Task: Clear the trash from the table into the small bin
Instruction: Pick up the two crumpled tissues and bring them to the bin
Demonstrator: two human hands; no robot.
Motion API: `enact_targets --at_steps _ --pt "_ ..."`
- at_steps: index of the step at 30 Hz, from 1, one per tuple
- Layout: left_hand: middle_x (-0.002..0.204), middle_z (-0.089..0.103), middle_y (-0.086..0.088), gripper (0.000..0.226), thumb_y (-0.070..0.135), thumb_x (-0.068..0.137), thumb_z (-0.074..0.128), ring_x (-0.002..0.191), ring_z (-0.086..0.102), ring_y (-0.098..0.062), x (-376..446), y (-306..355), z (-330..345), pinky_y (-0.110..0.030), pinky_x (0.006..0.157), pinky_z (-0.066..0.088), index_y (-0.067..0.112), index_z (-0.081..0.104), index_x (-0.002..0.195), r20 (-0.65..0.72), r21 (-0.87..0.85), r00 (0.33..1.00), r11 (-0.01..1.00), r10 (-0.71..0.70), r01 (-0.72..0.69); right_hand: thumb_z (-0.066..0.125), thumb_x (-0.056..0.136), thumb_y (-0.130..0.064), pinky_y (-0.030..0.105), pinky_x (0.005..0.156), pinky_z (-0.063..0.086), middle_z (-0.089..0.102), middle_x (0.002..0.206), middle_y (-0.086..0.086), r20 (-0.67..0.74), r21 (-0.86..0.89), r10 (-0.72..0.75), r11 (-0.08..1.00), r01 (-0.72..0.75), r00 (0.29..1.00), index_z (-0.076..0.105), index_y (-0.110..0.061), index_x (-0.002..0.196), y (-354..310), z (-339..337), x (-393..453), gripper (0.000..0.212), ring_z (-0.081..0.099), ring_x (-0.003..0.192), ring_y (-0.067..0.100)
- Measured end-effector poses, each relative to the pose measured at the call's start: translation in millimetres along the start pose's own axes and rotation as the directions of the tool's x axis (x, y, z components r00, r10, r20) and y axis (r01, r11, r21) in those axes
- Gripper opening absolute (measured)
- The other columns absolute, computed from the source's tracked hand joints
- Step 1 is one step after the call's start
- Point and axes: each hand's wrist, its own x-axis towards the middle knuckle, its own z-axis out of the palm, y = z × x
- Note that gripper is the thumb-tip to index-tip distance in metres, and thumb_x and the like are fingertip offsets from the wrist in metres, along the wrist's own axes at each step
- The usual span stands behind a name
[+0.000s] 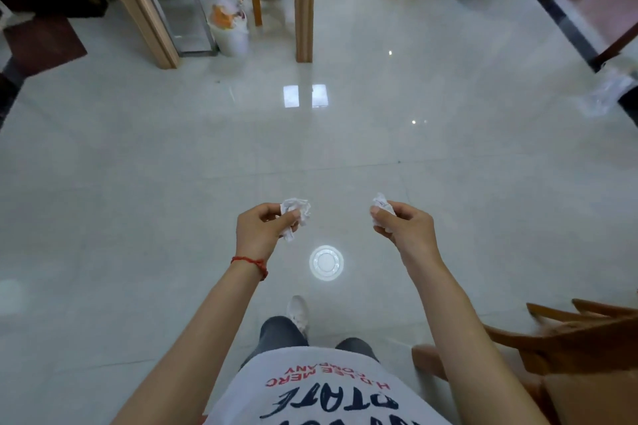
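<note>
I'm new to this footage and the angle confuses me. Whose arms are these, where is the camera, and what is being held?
There is no machine here: a person wears one wide-angle camera on the head, looking forward and down, so the arms reaching up from the bottom edge are their own. The left hand is closed on a crumpled tissue; the right hand is closed on another tissue wad. A red string circles the left wrist. Below is a glossy tiled floor, and the bright ring looks like a ceiling light's reflection. Far ahead on the left, beside a wooden post, stands a small white bin, already full of trash. No table is in view.
</note>
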Motion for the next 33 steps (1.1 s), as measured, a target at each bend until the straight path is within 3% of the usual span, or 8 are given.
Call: enact_targets --at_steps 3,6,10,15,20,33 --pt "0.056 0.065 -0.005 0.007 0.005 0.073 0.071 0.063 0.061 -0.019 46 23 -3 -0.033 0.071 0.055 0.005 0.068 0.066 0.031 0.018 0.999 1.0 0.013 -0.013 0.07 0.077 -0.006 0.017 0.065 0.055 0.062 0.073 0.0 -0.028 0.014 -0.016 1.0 0.016 0.999 0.069 -0.004 0.087 -23 25 32 0.01 0.058 0.062 0.009" --pt "0.049 0.064 0.003 0.007 0.003 0.073 0.069 0.06 0.061 -0.016 87 42 0 -0.031 0.069 0.054 0.004 0.067 0.066 0.056 0.028 0.998 0.999 0.017 -0.018 0.07 0.077 -0.007 0.015 0.063 0.055 0.064 0.076 0.0 -0.054 0.018 -0.007 1.0 0.008 0.999 0.069 -0.006 0.087 -39 44 61 0.011 0.06 0.064 0.009" --pt "0.051 0.064 0.005 0.008 0.003 0.073 0.07 0.057 0.061 -0.014 139 61 12 -0.032 0.068 0.054 0.006 0.067 0.066 0.082 0.015 0.997 1.0 0.009 -0.01 0.07 0.077 -0.006 0.025 0.073 0.056 0.063 0.076 0.003 -0.051 0.018 0.01 1.0 -0.009 0.999 0.069 -0.011 0.077 -56 62 100 0.005 0.058 0.065 0.014" --pt "0.067 0.065 -0.015 0.006 0.003 0.073 0.07 0.069 0.061 -0.027 206 85 40 -0.042 0.078 0.054 0.006 0.067 0.069 0.102 0.021 0.995 1.0 -0.007 0.005 0.07 0.077 -0.007 0.019 0.066 0.054 0.064 0.077 0.002 -0.064 0.03 0.016 0.999 -0.014 0.998 0.069 -0.012 0.077 -84 75 167 0.005 0.059 0.065 0.012" --pt "0.07 0.064 -0.019 0.014 0.002 0.072 0.071 0.068 0.06 -0.027 274 119 78 -0.046 0.079 0.053 -0.009 0.066 0.078 0.101 0.042 0.995 0.999 0.001 -0.006 0.071 0.077 -0.008 0.02 0.068 0.054 0.065 0.079 0.001 -0.08 0.04 0.007 0.999 -0.004 0.997 0.069 -0.01 0.081 -124 82 241 0.005 0.06 0.066 0.01" --pt "0.069 0.065 -0.018 0.005 0.005 0.072 0.072 0.069 0.06 -0.026 401 203 170 -0.045 0.08 0.053 0.004 0.067 0.071 0.273 0.148 0.962 0.987 0.019 -0.062 0.07 0.077 -0.008 0.018 0.066 0.055 0.063 0.075 0.001 -0.205 0.114 0.015 0.993 0.009 0.979 0.069 -0.009 0.081 -192 82 361 0.005 0.058 0.065 0.011"
